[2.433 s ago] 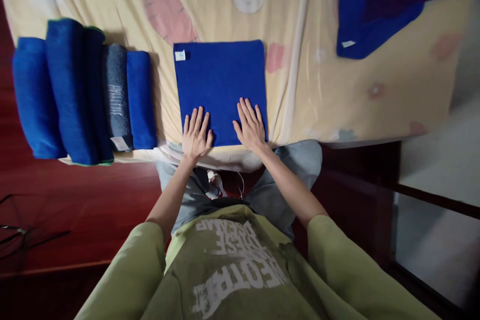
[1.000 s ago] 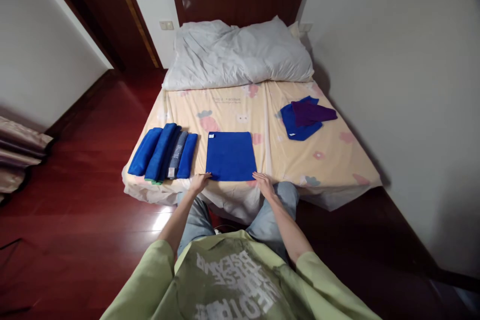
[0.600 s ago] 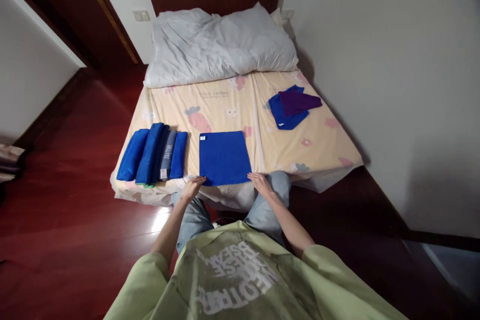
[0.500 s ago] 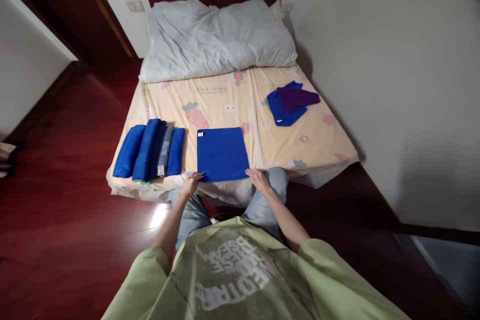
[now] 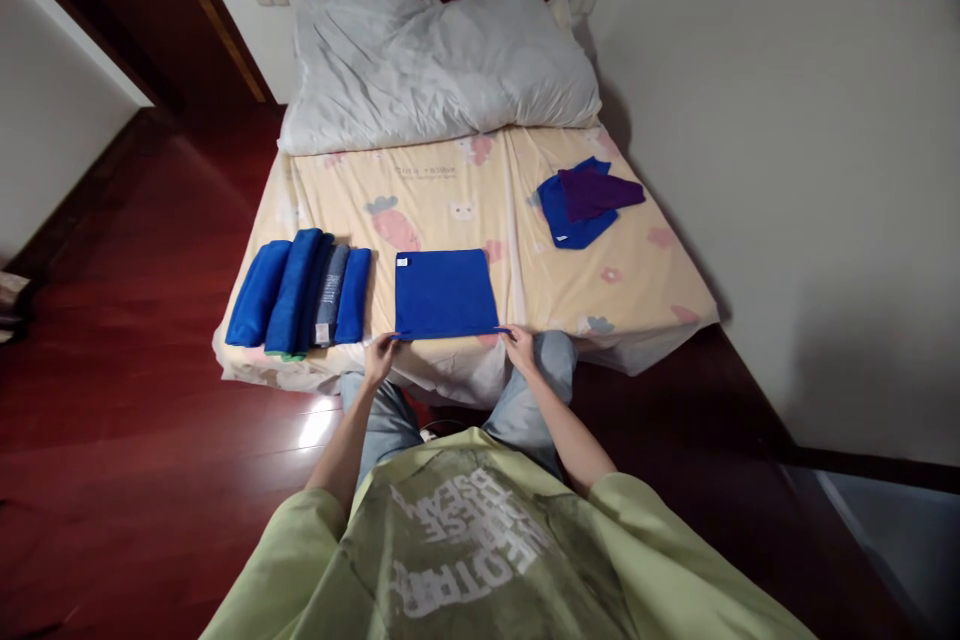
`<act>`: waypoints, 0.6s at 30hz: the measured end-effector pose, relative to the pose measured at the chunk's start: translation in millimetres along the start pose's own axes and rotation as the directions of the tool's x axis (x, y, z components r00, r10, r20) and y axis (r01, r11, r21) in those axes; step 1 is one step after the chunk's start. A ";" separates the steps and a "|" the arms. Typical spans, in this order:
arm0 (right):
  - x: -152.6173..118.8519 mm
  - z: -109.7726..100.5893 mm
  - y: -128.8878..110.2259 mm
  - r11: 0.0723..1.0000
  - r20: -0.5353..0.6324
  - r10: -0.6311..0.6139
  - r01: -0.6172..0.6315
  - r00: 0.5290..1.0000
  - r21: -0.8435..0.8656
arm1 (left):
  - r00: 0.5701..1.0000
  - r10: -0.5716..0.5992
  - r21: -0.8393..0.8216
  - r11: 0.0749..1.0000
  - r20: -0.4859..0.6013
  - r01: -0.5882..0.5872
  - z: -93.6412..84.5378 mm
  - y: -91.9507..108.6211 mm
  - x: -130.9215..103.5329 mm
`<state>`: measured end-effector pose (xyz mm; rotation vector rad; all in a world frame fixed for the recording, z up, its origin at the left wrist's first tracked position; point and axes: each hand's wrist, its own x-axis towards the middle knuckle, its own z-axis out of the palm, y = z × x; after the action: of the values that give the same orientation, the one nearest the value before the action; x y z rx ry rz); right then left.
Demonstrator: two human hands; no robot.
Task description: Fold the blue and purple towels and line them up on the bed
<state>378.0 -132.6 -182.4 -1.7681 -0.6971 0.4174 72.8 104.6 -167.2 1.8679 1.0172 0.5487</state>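
Observation:
A blue towel [image 5: 445, 292] with a small white label at its far left corner lies spread on the bed in front of me. Its near edge is turned up into a narrow fold. My left hand [image 5: 380, 357] pinches the near left corner, and my right hand [image 5: 519, 348] pinches the near right corner. Left of it stands a row of rolled or folded towels: blue ones [image 5: 293, 292], a grey one [image 5: 331, 295] with pale lettering, and a slimmer blue one [image 5: 353, 295] closest to my left hand.
Toward the bed's right side, a purple cloth [image 5: 600, 195] lies over a crumpled blue cloth [image 5: 559, 220]. A white pillow or quilt [image 5: 442, 70] fills the head of the bed [image 5: 435, 200]. A wall [image 5: 787, 170] rises to the right. My knees touch the bed's front edge.
Both hands have lifted the towel's near edge and brought it slightly away from me, so a narrow strip now folds over. My fingers have gone from lying on the corners to pinching them.

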 end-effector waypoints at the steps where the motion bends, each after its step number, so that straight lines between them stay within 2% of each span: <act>1: 1.4 0.1 0.2 1.000 -0.018 0.017 -0.017 1.000 0.000 | 1.000 0.000 -0.011 1.000 -0.013 0.000 1.3 -0.2 1.2; 5: 9.0 1.3 1.2 0.997 -0.046 0.077 -0.078 0.996 -0.022 | 0.997 0.008 -0.012 1.000 -0.083 -0.009 4.7 -4.8 9.2; 11: 28.0 5.7 1.9 0.991 -0.044 0.091 -0.095 0.995 -0.098 | 0.992 -0.025 0.130 0.991 -0.124 0.041 1.1 -6.2 24.3; 18: 36.1 11.1 1.3 0.923 -0.018 0.108 -0.107 0.994 -0.371 | 0.989 -0.100 0.281 0.951 -0.110 0.128 0.4 6.7 35.0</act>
<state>399.1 -101.4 -184.7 -2.1725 -0.7173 0.3783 95.5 131.7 -162.9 2.0342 1.3170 0.4414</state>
